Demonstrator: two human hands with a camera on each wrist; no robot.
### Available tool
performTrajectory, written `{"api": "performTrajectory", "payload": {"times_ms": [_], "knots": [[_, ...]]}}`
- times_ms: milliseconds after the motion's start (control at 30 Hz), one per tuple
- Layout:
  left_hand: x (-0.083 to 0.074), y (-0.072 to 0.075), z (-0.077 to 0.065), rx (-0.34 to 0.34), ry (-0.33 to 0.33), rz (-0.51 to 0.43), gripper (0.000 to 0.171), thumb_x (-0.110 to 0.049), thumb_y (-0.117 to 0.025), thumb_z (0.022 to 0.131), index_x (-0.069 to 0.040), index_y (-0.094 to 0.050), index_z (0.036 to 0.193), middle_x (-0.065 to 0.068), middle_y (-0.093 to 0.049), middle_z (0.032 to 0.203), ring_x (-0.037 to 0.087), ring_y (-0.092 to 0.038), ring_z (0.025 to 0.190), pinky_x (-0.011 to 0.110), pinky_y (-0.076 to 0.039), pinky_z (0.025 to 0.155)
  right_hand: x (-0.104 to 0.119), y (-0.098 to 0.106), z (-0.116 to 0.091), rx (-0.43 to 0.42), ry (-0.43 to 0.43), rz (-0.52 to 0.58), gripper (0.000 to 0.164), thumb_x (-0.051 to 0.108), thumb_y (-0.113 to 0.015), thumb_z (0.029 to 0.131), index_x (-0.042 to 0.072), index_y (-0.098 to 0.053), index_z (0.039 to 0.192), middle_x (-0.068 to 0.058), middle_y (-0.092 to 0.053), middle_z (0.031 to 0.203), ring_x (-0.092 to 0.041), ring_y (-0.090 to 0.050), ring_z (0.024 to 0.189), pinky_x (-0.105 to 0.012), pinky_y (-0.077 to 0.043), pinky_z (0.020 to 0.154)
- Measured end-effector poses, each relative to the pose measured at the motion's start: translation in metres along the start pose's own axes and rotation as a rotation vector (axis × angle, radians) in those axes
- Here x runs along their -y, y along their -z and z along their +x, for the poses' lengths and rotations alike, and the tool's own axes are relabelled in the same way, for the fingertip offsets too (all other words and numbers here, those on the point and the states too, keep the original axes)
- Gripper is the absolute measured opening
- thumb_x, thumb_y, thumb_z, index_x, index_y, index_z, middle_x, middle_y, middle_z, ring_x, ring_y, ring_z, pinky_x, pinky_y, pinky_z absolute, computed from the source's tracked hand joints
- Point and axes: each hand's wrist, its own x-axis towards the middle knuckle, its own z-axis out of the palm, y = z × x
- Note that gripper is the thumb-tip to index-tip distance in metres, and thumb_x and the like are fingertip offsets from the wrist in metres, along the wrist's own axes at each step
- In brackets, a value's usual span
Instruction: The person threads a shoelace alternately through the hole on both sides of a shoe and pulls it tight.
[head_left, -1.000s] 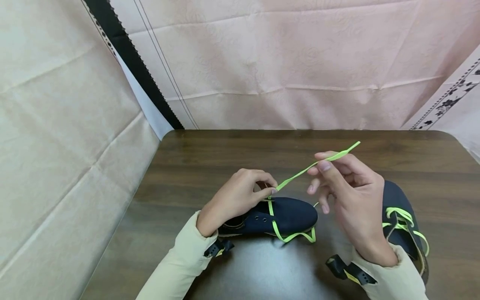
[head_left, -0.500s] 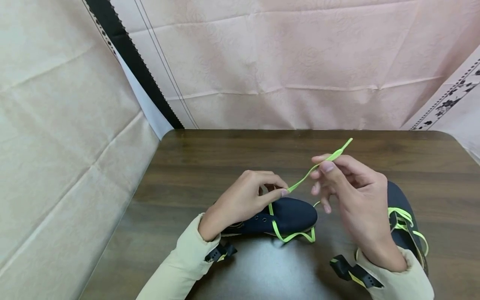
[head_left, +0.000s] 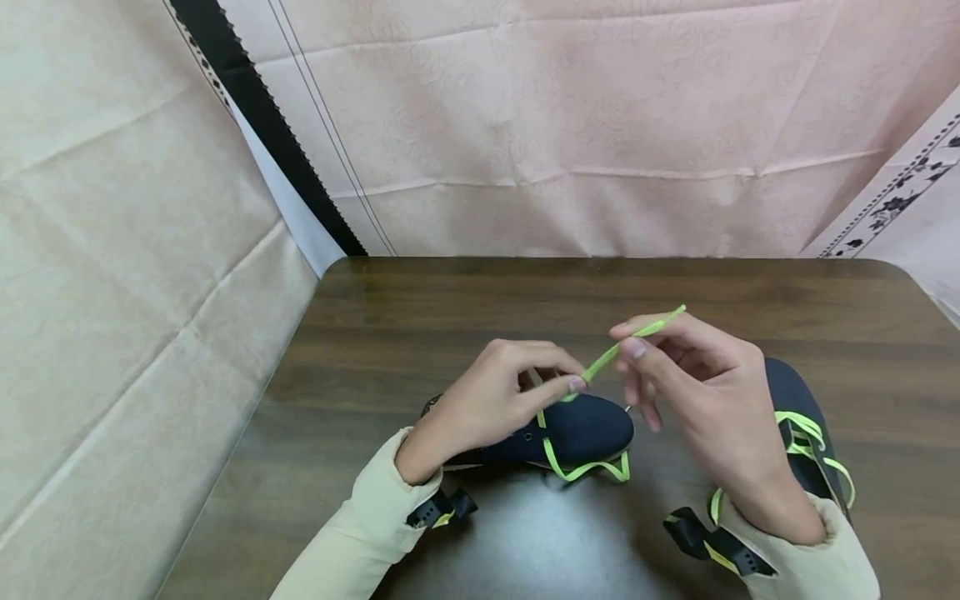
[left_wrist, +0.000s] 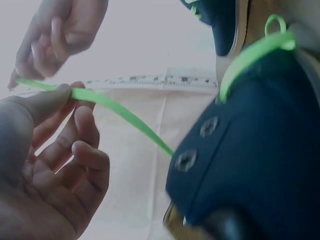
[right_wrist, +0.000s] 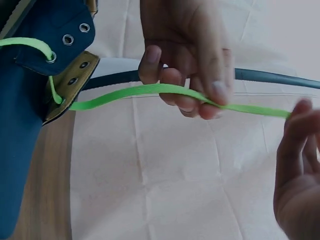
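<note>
A dark blue shoe (head_left: 592,429) lies on its sole with its toe to the right, a flat neon-green shoelace (head_left: 600,364) threaded through its front eyelets. Just above the shoe, my left hand (head_left: 510,387) pinches the lace between thumb and fingers. My right hand (head_left: 712,400) pinches the same lace close to its tip, which sticks out past the fingertips. Only a short stretch of lace spans the two hands. In the right wrist view, the lace (right_wrist: 125,91) runs from an eyelet to the left hand (right_wrist: 192,45). Bare eyelets (left_wrist: 186,160) show in the left wrist view.
A second dark blue shoe (head_left: 795,387), laced in green, stands at the right, partly behind the right forearm. The lace's other end (head_left: 588,475) trails on the brown wooden table (head_left: 360,500). Pale cloth (head_left: 570,125) hangs behind the table.
My left hand has slid right along the lace, away from the eyelets. The right hand has come slightly left and its lace tip has dropped, so the hands are closer together.
</note>
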Motion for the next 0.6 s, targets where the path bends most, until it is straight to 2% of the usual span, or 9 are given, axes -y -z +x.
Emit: {"api": "performTrajectory", "payload": {"times_ms": [100,233,333,467,533,600], "knots": [[0.003,0.008,-0.001,-0.078,-0.004,0.036,0.012,-0.019,-0.065,0.097,-0.013,-0.074,0.103,-0.007,-0.068,0.090,0.004,-0.058,0.070,0.022,-0.053,0.063,0.003,0.000,-0.001,0.100,-0.008,-0.025,0.022,-0.016,-0.054,0.094,-0.008,-0.066,0.110,-0.013,-0.066,0.082,-0.018,-0.055,0.051,-0.031,-0.040,0.039],[0.006,0.017,-0.002,-0.160,0.003,0.078,0.010,-0.015,-0.067,0.096,-0.015,-0.073,0.104,-0.007,-0.066,0.091,0.003,-0.057,0.070,0.023,-0.053,0.062,0.005,0.000,-0.002,0.258,0.005,-0.051,0.031,-0.016,-0.042,0.098,-0.004,-0.067,0.113,-0.011,-0.069,0.092,-0.016,-0.058,0.054,-0.029,-0.043,0.040],[0.008,0.022,-0.003,-0.199,0.006,0.092,0.013,-0.011,-0.070,0.094,-0.017,-0.073,0.104,-0.008,-0.066,0.092,0.003,-0.057,0.069,0.023,-0.052,0.061,0.006,0.000,-0.002,0.305,-0.021,-0.076,0.038,-0.012,-0.033,0.102,-0.002,-0.067,0.115,-0.011,-0.070,0.096,-0.017,-0.060,0.059,-0.030,-0.045,0.041],[0.010,0.024,-0.003,-0.259,-0.010,0.107,0.015,-0.008,-0.070,0.093,-0.016,-0.074,0.104,-0.008,-0.066,0.094,0.005,-0.056,0.067,0.024,-0.051,0.059,0.007,0.001,-0.001,0.291,-0.197,-0.232,0.027,0.007,-0.045,0.106,0.013,-0.070,0.113,-0.005,-0.071,0.094,-0.019,-0.059,0.059,-0.033,-0.047,0.044],[0.011,0.024,-0.002,-0.288,-0.012,0.110,0.014,-0.010,-0.070,0.093,-0.017,-0.074,0.104,-0.009,-0.066,0.094,0.006,-0.056,0.067,0.025,-0.051,0.058,0.006,0.003,0.000,0.306,-0.284,-0.333,0.019,0.015,-0.055,0.103,0.020,-0.071,0.111,0.001,-0.072,0.093,-0.019,-0.059,0.057,-0.033,-0.049,0.047],[0.012,0.025,-0.002,-0.314,-0.006,0.111,0.013,-0.010,-0.071,0.093,-0.018,-0.074,0.103,-0.010,-0.066,0.093,0.007,-0.055,0.065,0.025,-0.050,0.057,0.003,0.003,0.000,0.337,-0.331,-0.402,0.015,0.017,-0.061,0.100,0.023,-0.071,0.110,0.004,-0.073,0.092,-0.017,-0.062,0.061,-0.032,-0.050,0.048]]}}
